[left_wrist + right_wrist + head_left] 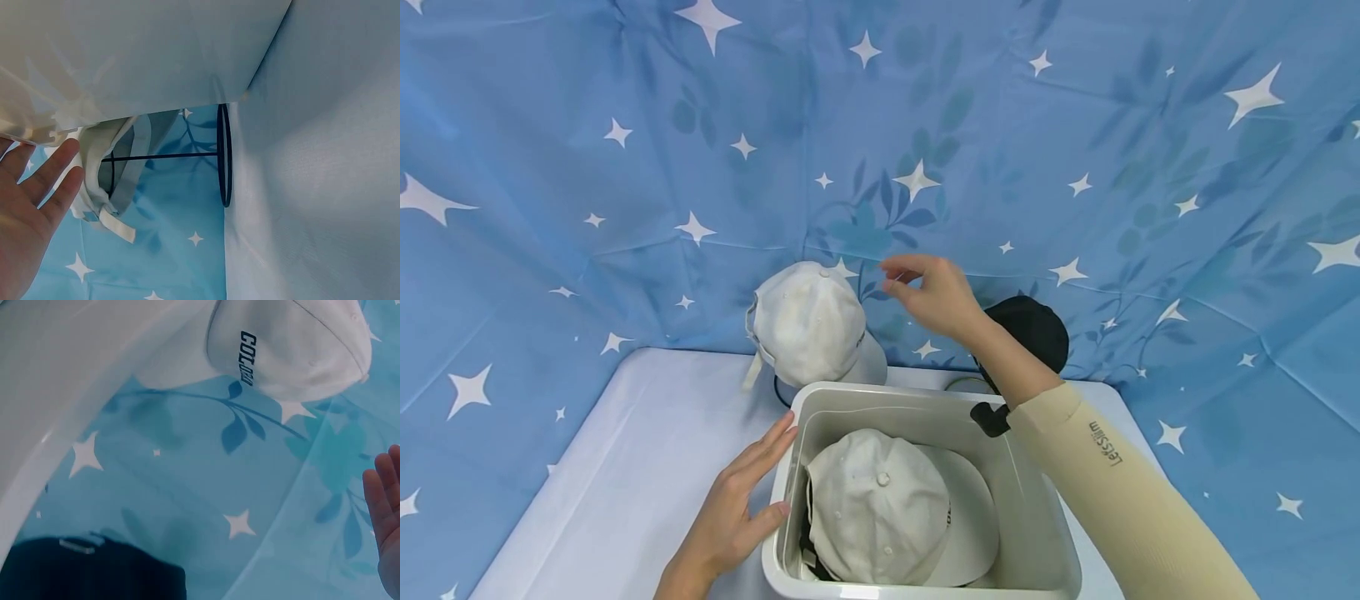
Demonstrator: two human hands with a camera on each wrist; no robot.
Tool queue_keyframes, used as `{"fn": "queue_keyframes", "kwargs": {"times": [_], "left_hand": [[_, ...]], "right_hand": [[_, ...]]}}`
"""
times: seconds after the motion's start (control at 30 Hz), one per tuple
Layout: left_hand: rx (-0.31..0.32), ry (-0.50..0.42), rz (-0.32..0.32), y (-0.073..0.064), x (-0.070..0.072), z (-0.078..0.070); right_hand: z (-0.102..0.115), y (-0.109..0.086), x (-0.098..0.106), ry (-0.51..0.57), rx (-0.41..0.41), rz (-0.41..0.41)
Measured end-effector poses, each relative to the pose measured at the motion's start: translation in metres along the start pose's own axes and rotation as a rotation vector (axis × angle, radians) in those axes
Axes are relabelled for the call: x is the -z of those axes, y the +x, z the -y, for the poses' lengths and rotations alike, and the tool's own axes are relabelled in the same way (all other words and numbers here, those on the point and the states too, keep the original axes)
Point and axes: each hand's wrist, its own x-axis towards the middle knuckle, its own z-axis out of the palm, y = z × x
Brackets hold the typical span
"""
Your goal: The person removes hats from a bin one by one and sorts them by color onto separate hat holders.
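Left hand (733, 504): lower centre-left of the frame, fingers extended along the left rim of the bin (1037, 517); clasps nothing. Best kept there as a light steady.
Right hand (936, 292): centre of the frame, raised, fingers loosely bent; grasps nothing.
Stand cap (808, 325): white, upper left of the bin, on a thin black stand (222, 150). Likely to tip if knocked; advisable to handle by the crown, straight along the rod.
Bin cap (880, 508): white, lower centre, crown up, brim rightward. Likely soft; gentle grip advised.
Black cap (1030, 333): right of centre, partly behind the right forearm; elbow clearance advised.
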Motion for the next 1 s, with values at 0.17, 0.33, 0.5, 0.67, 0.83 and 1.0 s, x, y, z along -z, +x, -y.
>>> {"fn": "queue_keyframes", "kwargs": {"times": [0.17, 0.33, 0.5, 0.67, 0.83, 1.0], "left_hand": [[-0.003, -0.007, -0.004, 0.0, 0.0, 0.0], [-0.002, -0.007, -0.006, 0.0, -0.001, 0.001], [0.013, -0.007, -0.001, -0.001, 0.0, 0.0], [0.015, -0.005, -0.001, 0.0, 0.0, -0.001], [0.006, -0.012, -0.005, 0.0, -0.001, 0.0], [-0.018, -0.026, -0.018, 0.0, -0.002, 0.0]], "right_hand": [[0.0, -0.011, 0.01, -0.004, 0.052, -0.023], [-0.003, -0.022, 0.015, -0.007, 0.084, -0.018], [-0.003, -0.034, 0.02, -0.023, 0.112, 0.01], [-0.003, -0.047, 0.026, -0.04, 0.119, 0.041], [-0.003, -0.06, 0.031, -0.047, 0.108, 0.07], [-0.003, -0.073, 0.032, -0.083, 0.115, 0.069]]}}
